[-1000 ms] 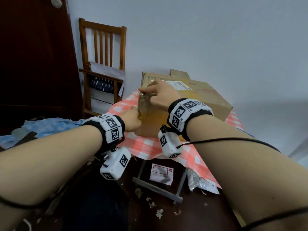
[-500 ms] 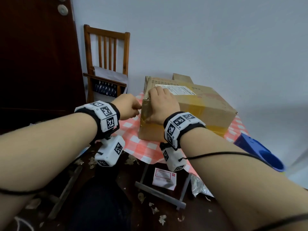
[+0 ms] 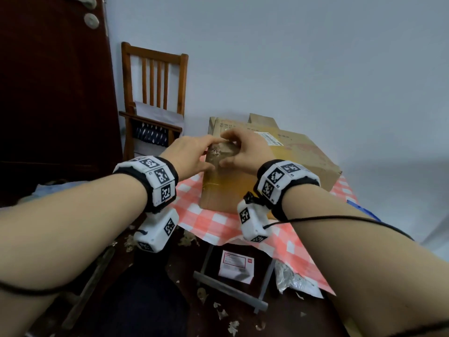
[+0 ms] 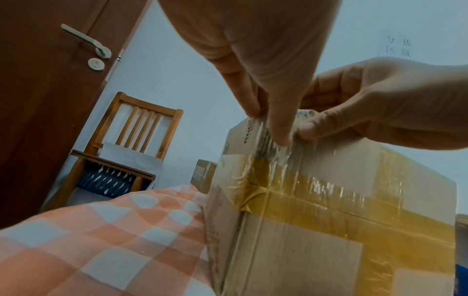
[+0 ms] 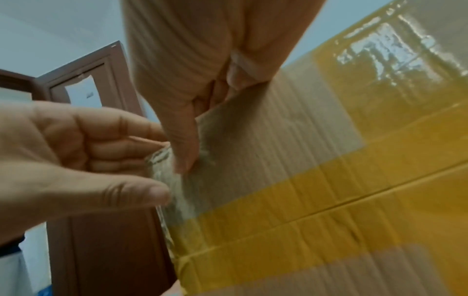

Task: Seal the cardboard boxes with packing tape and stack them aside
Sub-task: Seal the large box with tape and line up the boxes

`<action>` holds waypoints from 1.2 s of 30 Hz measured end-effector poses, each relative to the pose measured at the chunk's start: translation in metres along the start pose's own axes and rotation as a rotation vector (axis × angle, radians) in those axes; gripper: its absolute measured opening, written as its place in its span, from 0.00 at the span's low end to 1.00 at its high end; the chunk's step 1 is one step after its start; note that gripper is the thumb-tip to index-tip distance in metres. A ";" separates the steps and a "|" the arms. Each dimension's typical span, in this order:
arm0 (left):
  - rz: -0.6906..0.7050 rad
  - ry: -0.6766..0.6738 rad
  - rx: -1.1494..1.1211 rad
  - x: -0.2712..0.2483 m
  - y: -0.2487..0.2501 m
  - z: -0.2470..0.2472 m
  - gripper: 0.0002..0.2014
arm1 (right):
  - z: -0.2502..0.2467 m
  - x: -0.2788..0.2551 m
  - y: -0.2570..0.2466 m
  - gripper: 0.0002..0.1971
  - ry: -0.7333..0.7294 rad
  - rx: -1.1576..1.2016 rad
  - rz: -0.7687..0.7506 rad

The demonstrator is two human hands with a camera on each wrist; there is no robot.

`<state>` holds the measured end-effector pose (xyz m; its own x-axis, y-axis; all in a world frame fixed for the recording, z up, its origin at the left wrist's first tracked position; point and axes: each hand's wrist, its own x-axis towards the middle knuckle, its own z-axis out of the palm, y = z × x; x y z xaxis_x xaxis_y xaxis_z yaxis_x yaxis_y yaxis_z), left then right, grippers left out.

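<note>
Chair [image 3: 155,98] and door [image 3: 48,93] behind taped box [image 3: 303,164] on checked cloth [image 3: 213,220].

Two cardboard boxes [image 3: 301,161], one wooden chair [image 3: 155,93], two hands [image 3: 245,152].

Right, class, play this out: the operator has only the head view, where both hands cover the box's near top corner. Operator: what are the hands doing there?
Observer: The left hand pinches a crinkled end of clear tape at the corner of the cardboard box.
Operator: And the right hand?
Observer: The right hand presses that tape onto the side face with its thumb.
Operator: Any older tape?
Observer: A yellow tape band wraps round the box's upright edge, wrinkled there.
</note>
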<state>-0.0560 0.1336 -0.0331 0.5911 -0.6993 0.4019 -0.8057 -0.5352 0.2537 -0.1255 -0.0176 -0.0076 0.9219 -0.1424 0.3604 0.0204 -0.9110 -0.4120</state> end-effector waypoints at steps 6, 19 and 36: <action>0.056 0.030 0.008 0.005 0.000 -0.002 0.20 | 0.004 0.002 -0.002 0.19 -0.039 -0.112 -0.119; 0.048 -0.084 0.116 0.015 0.003 -0.015 0.24 | -0.004 0.008 0.001 0.21 -0.091 0.012 0.032; -0.056 -0.079 0.036 0.021 0.003 -0.017 0.30 | 0.003 0.012 0.006 0.26 -0.081 0.003 -0.009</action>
<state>-0.0463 0.1249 -0.0091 0.6371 -0.7027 0.3167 -0.7706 -0.5899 0.2412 -0.1127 -0.0240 -0.0083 0.9498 -0.1025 0.2955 0.0298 -0.9108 -0.4118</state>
